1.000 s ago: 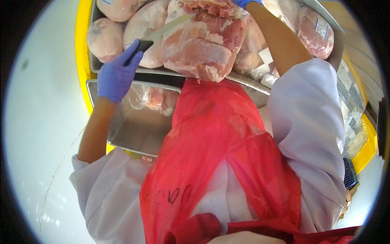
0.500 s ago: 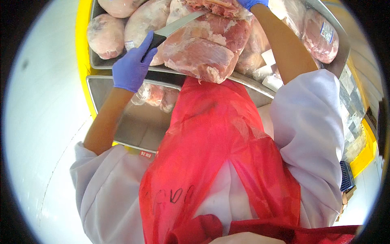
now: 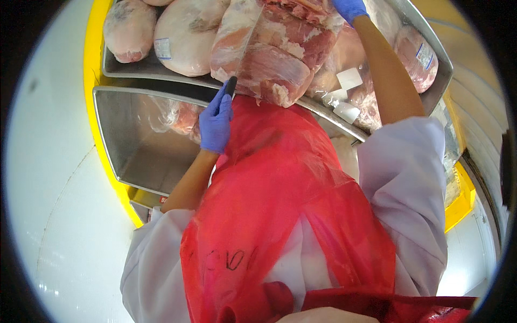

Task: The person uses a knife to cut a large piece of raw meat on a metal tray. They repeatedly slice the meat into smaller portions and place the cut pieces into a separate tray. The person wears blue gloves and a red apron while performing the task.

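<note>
My left hand [image 3: 215, 125], in a blue glove, is closed around the black handle [image 3: 231, 86] of a knife. Its blade appears as a thin, pale line running up along the left part of a large piece of raw meat [image 3: 277, 67]. That piece rests at the near rim of a metal bin, against my red apron. At the top edge of the view, my gloved right hand [image 3: 353, 9] is beside the far right part of the meat. The right fingers are mostly cut off by the frame, so their grip is hidden.
Pale wrapped meat pieces [image 3: 188, 35] lie left in the upper metal bin [image 3: 142, 70]; another labelled piece [image 3: 416, 56] lies right. White paper pieces [image 3: 349, 78] sit near my right forearm. A lower metal bin [image 3: 142, 145] holds plastic-wrapped meat [image 3: 182, 116]. A yellow frame [image 3: 97, 48] borders both.
My left hand has moved right and nearer to my body with the knife, turning it from slanting across the meat to pointing away from me. The view has shifted slightly.
</note>
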The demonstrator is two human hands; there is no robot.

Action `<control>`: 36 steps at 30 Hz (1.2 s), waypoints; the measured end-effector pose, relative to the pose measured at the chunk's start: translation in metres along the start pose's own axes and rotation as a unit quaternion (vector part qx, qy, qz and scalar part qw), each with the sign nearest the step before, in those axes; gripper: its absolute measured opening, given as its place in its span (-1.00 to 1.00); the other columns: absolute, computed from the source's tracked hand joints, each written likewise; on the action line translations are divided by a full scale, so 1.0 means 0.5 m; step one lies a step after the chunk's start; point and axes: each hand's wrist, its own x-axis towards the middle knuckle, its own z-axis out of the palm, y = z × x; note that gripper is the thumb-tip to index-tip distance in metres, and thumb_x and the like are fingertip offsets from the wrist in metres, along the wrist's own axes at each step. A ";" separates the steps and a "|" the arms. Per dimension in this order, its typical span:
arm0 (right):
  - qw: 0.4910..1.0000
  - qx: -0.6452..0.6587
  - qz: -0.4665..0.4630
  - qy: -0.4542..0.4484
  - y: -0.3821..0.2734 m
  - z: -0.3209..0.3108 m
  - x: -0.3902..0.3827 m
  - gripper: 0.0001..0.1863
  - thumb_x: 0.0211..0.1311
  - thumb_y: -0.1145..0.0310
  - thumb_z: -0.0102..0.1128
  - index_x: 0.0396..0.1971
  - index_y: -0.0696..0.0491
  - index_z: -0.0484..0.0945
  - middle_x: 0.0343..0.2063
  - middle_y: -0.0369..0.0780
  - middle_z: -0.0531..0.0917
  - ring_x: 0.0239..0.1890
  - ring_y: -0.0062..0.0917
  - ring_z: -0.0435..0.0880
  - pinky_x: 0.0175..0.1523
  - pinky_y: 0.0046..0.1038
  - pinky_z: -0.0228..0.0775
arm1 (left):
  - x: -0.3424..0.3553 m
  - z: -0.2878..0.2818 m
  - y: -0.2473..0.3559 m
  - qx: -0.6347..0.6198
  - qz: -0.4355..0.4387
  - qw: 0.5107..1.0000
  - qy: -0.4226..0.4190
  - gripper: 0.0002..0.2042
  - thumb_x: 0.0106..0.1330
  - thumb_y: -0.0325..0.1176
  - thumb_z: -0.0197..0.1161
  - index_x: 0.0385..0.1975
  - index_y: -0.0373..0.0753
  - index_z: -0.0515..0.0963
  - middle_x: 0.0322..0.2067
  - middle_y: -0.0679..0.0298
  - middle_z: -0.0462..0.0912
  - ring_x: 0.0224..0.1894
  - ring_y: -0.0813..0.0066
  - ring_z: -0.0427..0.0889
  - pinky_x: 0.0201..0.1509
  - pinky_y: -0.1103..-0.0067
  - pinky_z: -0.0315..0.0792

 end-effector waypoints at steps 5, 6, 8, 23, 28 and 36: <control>0.900 -0.134 -0.414 0.012 -0.148 -0.067 -0.071 -0.64 0.07 0.32 0.36 -0.08 0.00 0.66 -0.05 -0.10 0.66 -0.07 -0.18 0.66 0.09 -0.18 0.47 | 0.002 -0.029 -0.032 -0.007 0.016 1.000 0.005 -0.60 0.54 -0.37 0.14 0.33 -0.20 0.46 -0.29 0.50 0.58 -0.46 0.79 0.32 -0.40 0.73 0.32; 0.860 -0.168 -0.481 -0.026 -0.166 -0.050 -0.083 -0.65 0.03 0.32 0.36 -0.11 -0.01 0.67 -0.05 -0.12 0.65 -0.05 -0.22 0.65 0.11 -0.20 0.44 | -0.001 -0.035 -0.037 -0.011 0.010 1.000 0.012 -0.60 0.53 -0.37 0.15 0.33 -0.20 0.47 -0.28 0.50 0.59 -0.46 0.79 0.32 -0.39 0.73 0.33; 0.761 -0.249 -0.593 -0.082 -0.204 -0.038 -0.113 -0.66 -0.04 0.31 0.34 -0.17 -0.04 0.69 -0.04 -0.14 0.64 0.01 -0.28 0.62 0.16 -0.22 0.37 | 0.012 -0.048 -0.046 -0.021 0.008 1.000 0.001 -0.60 0.53 -0.37 0.16 0.33 -0.20 0.47 -0.25 0.50 0.61 -0.44 0.79 0.34 -0.38 0.74 0.34; 0.710 -0.451 -0.531 -0.096 -0.153 0.098 -0.086 -0.81 0.13 0.26 0.12 -0.40 0.00 0.66 -0.35 -0.25 0.63 -0.25 -0.39 0.65 0.44 -0.14 0.13 | 0.072 -0.076 -0.059 -0.023 0.089 0.996 -0.012 -0.59 0.53 -0.38 0.17 0.33 -0.29 0.44 0.16 0.32 0.61 -0.11 0.71 0.52 -0.01 0.71 0.46; 0.673 -0.533 -0.496 -0.129 -0.200 0.093 -0.089 -0.82 0.09 0.29 0.12 -0.48 0.00 0.69 -0.47 -0.22 0.60 -0.33 -0.37 0.64 0.47 -0.11 0.10 | 0.066 -0.084 -0.061 -0.056 0.097 0.994 -0.009 -0.59 0.53 -0.38 0.16 0.33 -0.32 0.43 0.20 0.28 0.59 -0.03 0.70 0.52 0.10 0.68 0.45; 0.841 -0.366 -0.352 -0.186 -0.209 0.052 -0.058 -0.86 0.05 0.24 0.35 -0.59 -0.05 0.75 -0.57 -0.18 0.69 -0.41 -0.35 0.71 0.18 -0.19 0.42 | 0.043 -0.101 -0.023 0.020 0.064 0.998 -0.011 -0.59 0.51 -0.40 0.17 0.32 -0.34 0.43 0.22 0.21 0.59 0.10 0.64 0.55 0.18 0.62 0.44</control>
